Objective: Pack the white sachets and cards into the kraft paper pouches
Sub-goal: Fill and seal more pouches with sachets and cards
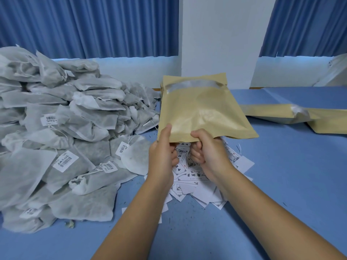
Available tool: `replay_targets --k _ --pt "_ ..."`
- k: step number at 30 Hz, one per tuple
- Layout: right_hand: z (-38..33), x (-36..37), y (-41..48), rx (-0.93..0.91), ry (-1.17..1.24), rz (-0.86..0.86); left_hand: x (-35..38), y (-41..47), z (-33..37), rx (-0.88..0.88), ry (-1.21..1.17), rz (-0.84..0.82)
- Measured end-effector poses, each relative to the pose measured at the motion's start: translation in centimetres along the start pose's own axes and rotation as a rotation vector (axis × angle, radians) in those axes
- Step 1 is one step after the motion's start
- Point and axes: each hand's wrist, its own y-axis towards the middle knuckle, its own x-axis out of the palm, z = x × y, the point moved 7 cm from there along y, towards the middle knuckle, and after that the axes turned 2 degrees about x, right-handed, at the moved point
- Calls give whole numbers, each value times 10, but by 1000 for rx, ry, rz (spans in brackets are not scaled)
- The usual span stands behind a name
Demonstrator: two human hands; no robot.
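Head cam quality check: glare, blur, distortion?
Head view: soft, even light, only faint shadows under the sachets. Head view: dull sheen on the kraft pouch, gripped by the left hand and right hand. Head view: wide-angle bend tilts the curtains at the edges; print on the cards is soft.

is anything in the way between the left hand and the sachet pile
Nothing visible is. The left hand grips the kraft pouch by its near edge together with the right hand, and the sachet pile lies directly to its left, with no object between.
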Motion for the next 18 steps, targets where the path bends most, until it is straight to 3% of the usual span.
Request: replay_targets --k 4,10,14,18 --pt "6 5 -5 45 -92 -22 19 -6 -11 -50 51 -158" --pt "10 6 -4 110 -111 -32 1 2 2 21 -18 5" --pt "14 15 -7 121 -100 -125 6 -1 -6 -47 37 -64" --pt "12 15 -8 135 -142 -158 6 -2 -3 17 132 -58"
